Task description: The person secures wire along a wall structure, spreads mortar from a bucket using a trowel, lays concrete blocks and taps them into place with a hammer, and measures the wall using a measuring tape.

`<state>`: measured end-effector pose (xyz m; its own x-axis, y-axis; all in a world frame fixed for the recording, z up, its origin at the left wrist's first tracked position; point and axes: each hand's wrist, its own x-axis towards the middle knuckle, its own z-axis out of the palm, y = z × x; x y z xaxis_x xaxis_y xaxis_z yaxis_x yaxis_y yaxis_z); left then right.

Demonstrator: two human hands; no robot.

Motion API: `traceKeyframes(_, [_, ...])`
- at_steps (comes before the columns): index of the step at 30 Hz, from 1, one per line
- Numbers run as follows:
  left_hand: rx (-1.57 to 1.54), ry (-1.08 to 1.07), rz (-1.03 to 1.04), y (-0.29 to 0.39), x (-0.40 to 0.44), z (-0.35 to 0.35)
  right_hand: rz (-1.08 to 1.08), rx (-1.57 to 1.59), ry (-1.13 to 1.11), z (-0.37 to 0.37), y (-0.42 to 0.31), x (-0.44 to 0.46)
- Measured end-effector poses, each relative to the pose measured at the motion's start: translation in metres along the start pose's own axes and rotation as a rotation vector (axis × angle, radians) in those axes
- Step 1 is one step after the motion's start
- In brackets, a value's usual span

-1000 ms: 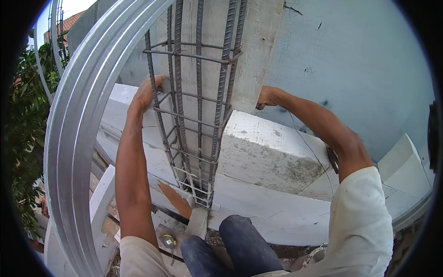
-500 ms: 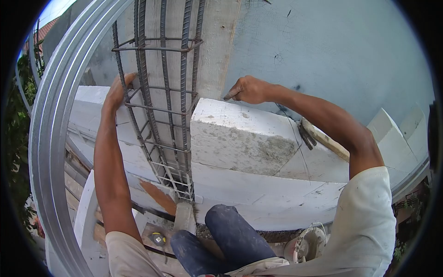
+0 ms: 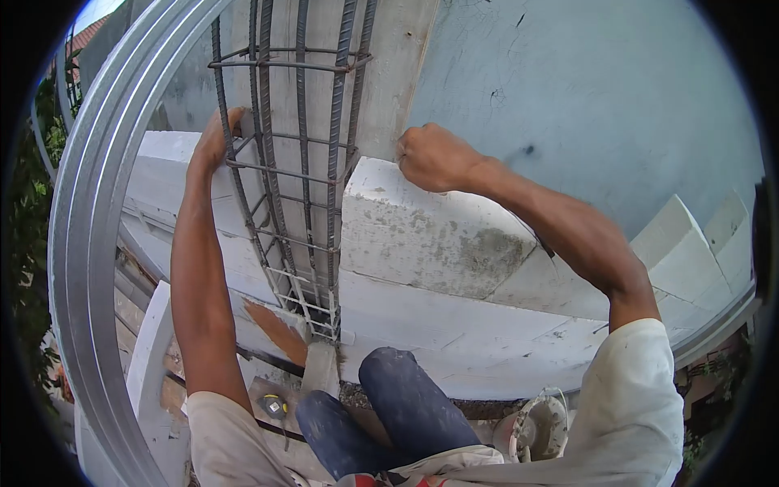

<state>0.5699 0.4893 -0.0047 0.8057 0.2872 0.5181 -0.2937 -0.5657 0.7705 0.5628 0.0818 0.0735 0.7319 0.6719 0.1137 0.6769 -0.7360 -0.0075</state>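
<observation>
At ten and one o'clock, holding left hand beside rebar, curled right hand near block; cannot tell either grip.

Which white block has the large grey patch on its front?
The upper block beside the rebar cage, just below the right hand; the other blocks look mostly plain white.

A tape measure lies on a dusty board.
</observation>
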Motion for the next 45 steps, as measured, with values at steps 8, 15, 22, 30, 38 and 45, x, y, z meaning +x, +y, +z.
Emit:
traceKeyframes(8, [-0.091, 0.071, 0.062, -0.085, 0.044, -0.016, -0.103, 0.037, 0.209, 0.016, -0.081, -0.076])
traceKeyframes(15, [-0.176, 0.593, 0.142, 0.006, -0.061, -0.001, -0.046, 0.285, 0.368, 0.082, -0.086, -0.142])
traceKeyframes(22, [-0.458, 0.660, 0.006, 0.084, -0.266, 0.093, -0.073, 0.630, 0.667, 0.132, -0.087, -0.153])
traceKeyframes(30, [-0.355, 0.216, 0.083, 0.128, -0.297, 0.154, -0.042, 0.699, 0.626, 0.122, -0.089, -0.165])
traceKeyframes(38, [-0.081, 0.100, 0.257, 0.135, -0.284, 0.162, -0.160, 0.499, 0.705, 0.160, -0.069, -0.180])
traceKeyframes(45, [0.244, 0.067, 0.395, 0.144, -0.282, 0.157, -0.208, 0.316, 0.578, 0.147, -0.070, -0.192])
